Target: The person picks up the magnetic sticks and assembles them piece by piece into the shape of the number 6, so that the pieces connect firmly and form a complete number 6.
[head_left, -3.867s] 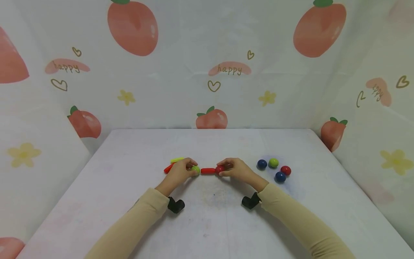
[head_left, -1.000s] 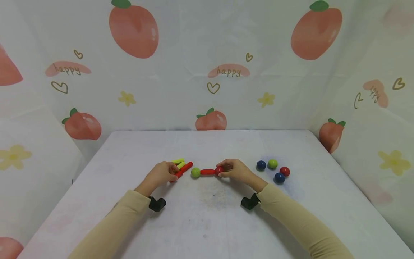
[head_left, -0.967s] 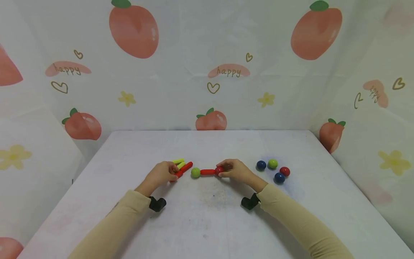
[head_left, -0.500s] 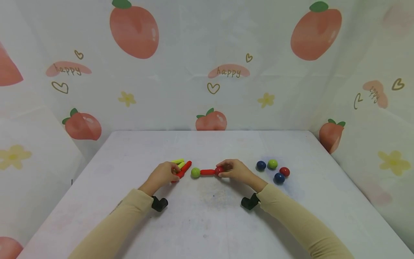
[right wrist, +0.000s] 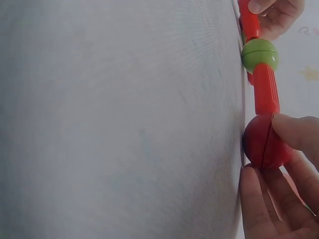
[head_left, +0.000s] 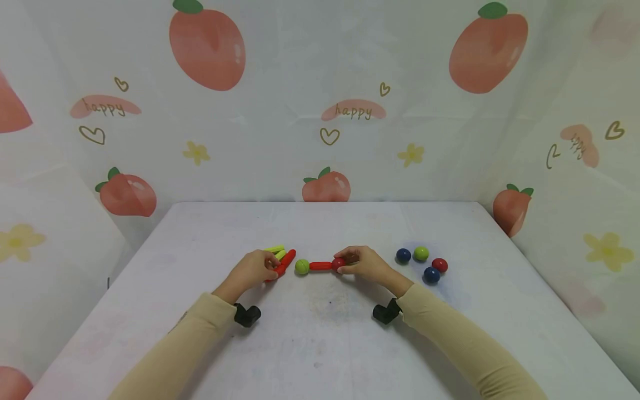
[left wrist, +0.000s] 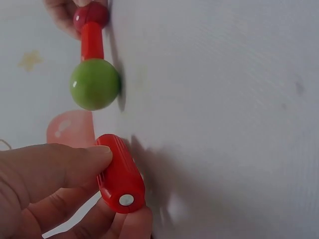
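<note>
A red magnetic rod [left wrist: 122, 174] with a silvery round end is pinched between the thumb and fingers of my left hand [head_left: 252, 269]. My right hand [head_left: 367, 264] grips a red ball [right wrist: 264, 142]. From that ball a second red rod [head_left: 320, 266] runs left to a green ball [head_left: 302, 266], the three touching in a line on the table. The held rod is apart from the green ball in the left wrist view. Yellow rods [head_left: 274, 249] lie just behind my left fingers, partly hidden, with more red rod showing there.
On the right of the white table [head_left: 320, 339] lie two dark blue balls [head_left: 403, 255], a green ball [head_left: 421, 253] and another red ball [head_left: 440, 265]. A printed cloth backdrop [head_left: 280, 111] encloses the back and sides.
My left hand let go of the green ball and moved left to the rods, where it now pinches a red one. The green ball now touches the middle rod. My right hand stays put.
</note>
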Available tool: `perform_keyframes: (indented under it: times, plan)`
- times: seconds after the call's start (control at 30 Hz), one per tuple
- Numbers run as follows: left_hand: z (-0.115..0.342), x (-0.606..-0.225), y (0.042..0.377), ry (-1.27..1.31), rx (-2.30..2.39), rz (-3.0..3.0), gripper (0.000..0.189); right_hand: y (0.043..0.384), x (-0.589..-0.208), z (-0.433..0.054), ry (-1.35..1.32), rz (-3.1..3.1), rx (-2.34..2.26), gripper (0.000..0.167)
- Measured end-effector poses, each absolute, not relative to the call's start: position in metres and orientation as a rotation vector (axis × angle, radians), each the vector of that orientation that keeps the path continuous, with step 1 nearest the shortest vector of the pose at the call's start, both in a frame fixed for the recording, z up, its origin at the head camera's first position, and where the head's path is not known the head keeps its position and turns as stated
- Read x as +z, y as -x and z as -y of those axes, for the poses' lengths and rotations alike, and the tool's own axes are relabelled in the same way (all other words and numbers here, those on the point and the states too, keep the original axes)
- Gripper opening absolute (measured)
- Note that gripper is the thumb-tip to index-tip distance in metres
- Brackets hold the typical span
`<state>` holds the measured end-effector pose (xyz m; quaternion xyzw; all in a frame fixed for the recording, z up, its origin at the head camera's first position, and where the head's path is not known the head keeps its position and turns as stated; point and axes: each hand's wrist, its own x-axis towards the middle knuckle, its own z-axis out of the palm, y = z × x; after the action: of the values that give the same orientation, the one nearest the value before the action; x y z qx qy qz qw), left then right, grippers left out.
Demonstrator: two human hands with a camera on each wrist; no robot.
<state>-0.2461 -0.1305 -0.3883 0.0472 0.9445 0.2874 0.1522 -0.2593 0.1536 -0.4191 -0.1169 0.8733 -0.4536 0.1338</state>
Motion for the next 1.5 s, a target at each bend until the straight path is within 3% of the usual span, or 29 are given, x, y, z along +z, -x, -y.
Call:
perform_keyframes:
  times: [1.5]
  plan:
    - [0.133, -0.381, 0.24, -0.213, 0.705, -2.693, 0.032, 0.26, -0.418, -0.155, 0.34, -2.536, -1.305, 0.03]
